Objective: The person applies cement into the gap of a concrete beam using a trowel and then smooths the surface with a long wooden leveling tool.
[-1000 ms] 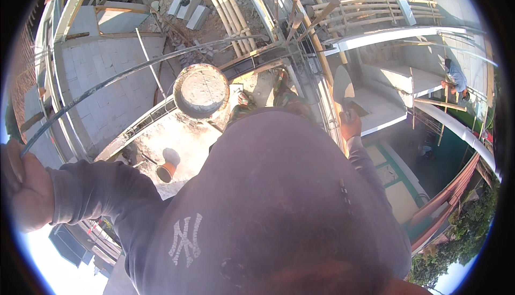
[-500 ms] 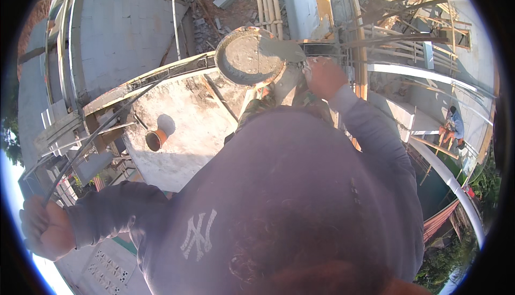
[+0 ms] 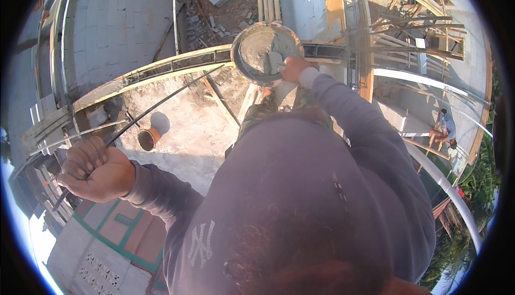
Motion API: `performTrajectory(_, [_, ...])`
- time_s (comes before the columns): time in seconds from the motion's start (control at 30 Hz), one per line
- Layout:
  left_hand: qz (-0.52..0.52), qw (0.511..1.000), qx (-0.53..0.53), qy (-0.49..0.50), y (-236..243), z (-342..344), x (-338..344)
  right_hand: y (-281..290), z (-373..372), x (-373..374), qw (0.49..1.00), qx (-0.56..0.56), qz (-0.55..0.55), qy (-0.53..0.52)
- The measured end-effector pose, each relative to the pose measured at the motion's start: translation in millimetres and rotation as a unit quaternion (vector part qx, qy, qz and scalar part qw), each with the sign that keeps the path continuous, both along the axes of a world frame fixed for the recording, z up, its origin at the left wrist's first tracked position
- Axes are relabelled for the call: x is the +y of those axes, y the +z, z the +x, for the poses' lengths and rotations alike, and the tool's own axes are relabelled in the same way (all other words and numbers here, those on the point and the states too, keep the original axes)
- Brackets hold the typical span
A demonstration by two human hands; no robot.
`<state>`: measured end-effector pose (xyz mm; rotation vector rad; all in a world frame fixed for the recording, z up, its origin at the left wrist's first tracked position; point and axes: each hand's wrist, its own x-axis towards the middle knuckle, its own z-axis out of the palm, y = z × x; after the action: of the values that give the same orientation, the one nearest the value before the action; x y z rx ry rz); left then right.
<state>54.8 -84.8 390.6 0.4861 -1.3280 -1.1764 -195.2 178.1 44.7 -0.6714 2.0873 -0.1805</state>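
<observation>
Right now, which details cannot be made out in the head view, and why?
In the head view:
- Handle of the trowel: covered by the right hand.
- Middle of the dark rod: covered by the left hand.
- Inside of the orange bucket: too small and dark.
- What the distant person handles: too small.

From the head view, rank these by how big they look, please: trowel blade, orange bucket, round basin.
1. Round basin, clearly largest
2. Orange bucket
3. Trowel blade, smallest visible area

That's apparent size only.
</observation>
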Motion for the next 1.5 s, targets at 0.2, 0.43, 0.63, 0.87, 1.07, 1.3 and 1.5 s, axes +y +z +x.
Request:
performTrajectory(0.2, [0.049, 0.996, -0.033, 0.068, -31.0, -29.6, 6.5, -21.0, -7.2, 41.9, 0.996, -0.036, -0.083, -0.019])
performTrajectory(0.43, [0.109, 0.991, -0.030, 0.074, -60.9, -67.1, 19.7, 10.1, -5.5, 118.1, 0.966, -0.045, -0.235, -0.095])
performTrajectory(0.63, [0.055, 0.984, -0.093, 0.143, -83.7, -107.6, 45.6, 23.9, -6.8, 210.6, 0.939, -0.004, -0.240, -0.245])
performTrajectory(0.87, [0.044, 0.969, -0.166, 0.178, -92.3, -139.3, 64.3, 2.3, -42.5, 287.3, 0.888, -0.098, -0.214, -0.396])
performTrajectory(1.07, [0.077, 0.964, -0.179, 0.180, -98.9, -157.3, 81.6, -46.9, -116.8, 302.3, 0.668, -0.296, -0.235, -0.641])
performTrajectory(1.3, [0.087, 0.965, -0.170, 0.182, -96.6, -141.4, 80.9, -56.0, -106.6, 298.2, 0.600, -0.350, -0.237, -0.679])
performTrajectory(1.5, [0.089, 0.967, -0.171, 0.167, -88.4, -119.9, 72.0, 14.7, -73.6, 265.4, 0.828, -0.220, -0.231, -0.460])
